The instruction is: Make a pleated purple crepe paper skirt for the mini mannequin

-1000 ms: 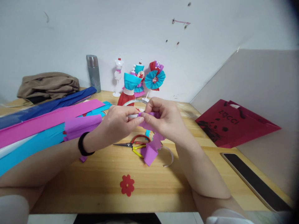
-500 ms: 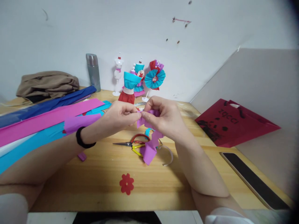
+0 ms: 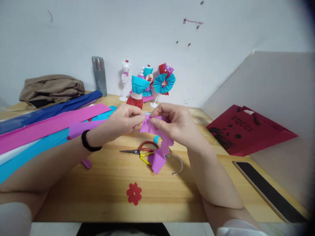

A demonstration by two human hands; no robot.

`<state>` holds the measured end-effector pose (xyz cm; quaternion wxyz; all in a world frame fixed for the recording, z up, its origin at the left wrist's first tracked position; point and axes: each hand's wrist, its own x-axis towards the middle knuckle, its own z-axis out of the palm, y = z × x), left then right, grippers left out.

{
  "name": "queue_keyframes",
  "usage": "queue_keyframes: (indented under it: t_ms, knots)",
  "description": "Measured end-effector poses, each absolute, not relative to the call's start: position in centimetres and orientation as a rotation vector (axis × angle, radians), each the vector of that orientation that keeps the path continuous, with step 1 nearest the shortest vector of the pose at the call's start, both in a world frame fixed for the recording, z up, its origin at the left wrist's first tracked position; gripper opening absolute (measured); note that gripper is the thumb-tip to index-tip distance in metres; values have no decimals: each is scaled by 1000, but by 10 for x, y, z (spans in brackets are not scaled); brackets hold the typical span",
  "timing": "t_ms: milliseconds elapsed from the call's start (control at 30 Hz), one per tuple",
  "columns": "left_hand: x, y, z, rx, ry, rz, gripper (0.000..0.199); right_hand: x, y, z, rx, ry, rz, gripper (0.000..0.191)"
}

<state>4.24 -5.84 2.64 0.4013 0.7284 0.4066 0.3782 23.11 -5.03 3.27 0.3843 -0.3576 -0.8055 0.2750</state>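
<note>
Pale wall (image 3: 137, 29) behind; wooden bench (image 3: 103, 198) below. Head view, sole camera. Both hands raised over mid-bench, fingertips nearly meeting. Left hand (image 3: 123, 119): thumb and forefinger brought together on the gathered edge of a purple crepe-paper strip (image 3: 158, 161). Right hand (image 3: 176, 124): thumb and forefinger pinching the same strip close by, the other fingers curled. Close grips probably secure the small folds (the exact contact is partly hidden by the fingers). Strip trails down from the right hand, its lower end overlapping the handles of the scissors (image 3: 138, 151); these lie within easy reach, likely for that reason.

Edges: red paper flower (image 3: 137, 194) sits near the bench's front edge. Scissors and white curled strip (image 3: 182, 164) crowd the space below; more elbow room between right forearm and dark flat slab (image 3: 268, 191).
</note>
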Motion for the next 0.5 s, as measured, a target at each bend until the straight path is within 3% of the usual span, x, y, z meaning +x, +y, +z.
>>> queue_keyframes:
  t_ms: [400,500]
  knots:
    - [39,-51,20,2105,1146,1078,25,231,-54,31,-998,-2074,492,4]
    - [41,-53,20,2112,1159,1062,25,229,-53,30,-983,-2073,533,13]
